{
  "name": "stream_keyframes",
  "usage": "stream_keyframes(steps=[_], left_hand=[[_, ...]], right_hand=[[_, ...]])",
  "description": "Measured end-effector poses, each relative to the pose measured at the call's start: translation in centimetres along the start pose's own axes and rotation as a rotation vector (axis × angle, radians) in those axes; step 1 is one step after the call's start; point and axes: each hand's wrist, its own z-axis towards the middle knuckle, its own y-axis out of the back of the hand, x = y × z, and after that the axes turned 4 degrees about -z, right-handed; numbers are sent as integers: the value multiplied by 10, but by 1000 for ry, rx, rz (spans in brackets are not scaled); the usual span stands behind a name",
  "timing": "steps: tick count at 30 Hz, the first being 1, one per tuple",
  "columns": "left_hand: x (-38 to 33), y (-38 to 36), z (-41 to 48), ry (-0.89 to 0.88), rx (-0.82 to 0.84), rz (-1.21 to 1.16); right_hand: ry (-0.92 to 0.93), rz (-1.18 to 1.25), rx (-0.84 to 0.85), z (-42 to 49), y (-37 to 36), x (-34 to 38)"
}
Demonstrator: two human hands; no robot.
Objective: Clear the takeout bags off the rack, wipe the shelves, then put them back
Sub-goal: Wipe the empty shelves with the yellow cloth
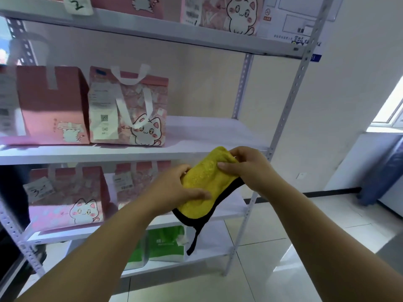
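Both hands hold a yellow cloth [206, 184] with a black edge in front of the white metal rack [290, 99], at the height of the middle shelf [209, 131]. The left hand [174, 190] clasps the cloth's lower left part, thumb lying across the yellow face, while the right hand [246, 166] pinches its upper end with fingers closed on the fabric; a black strip of the cloth hangs down below. The right part of the middle shelf lies bare behind the hands, and on its left part stand two pink takeout bags side by side: a cat-print bag [130, 107] with white handles and a paper receipt on its front, and just left of it a plainer pink bag [52, 105], blurred at the frame edge. Above, on the top shelf [174, 31], more pink cat bags [229, 14] show, along with a paper tag marked 2 [77, 5]. Under the middle shelf, two more pink bags [72, 197] sit on the lower shelf, partly hidden by the left forearm, and green bags [165, 243] stand on the bottom shelf, behind the hanging cloth strip. To the right are a pale wall [340, 105], a tiled floor [283, 258] and a bright window [390, 110].
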Motion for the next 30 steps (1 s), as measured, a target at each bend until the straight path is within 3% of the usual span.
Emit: stream_keyframes(steps=[4,8,12,18,23,30], left_hand=[[-5,-10,39,16,69,9],[-11,-25,86,-3,77,-139],[-16,-39,139,9,-40,-366],[-10,-59,214,85,-257,-431],[-7,-66,265,31,-373,-196],[-3,-75,340,-70,-308,-13]], right_hand=[[2,33,-75,32,29,-25],[-19,69,-119,71,65,-57],[-73,109,-146,112,98,-92],[-95,42,-79,160,124,-132],[-35,-236,83,184,126,-150],[-83,-459,24,222,115,-161]])
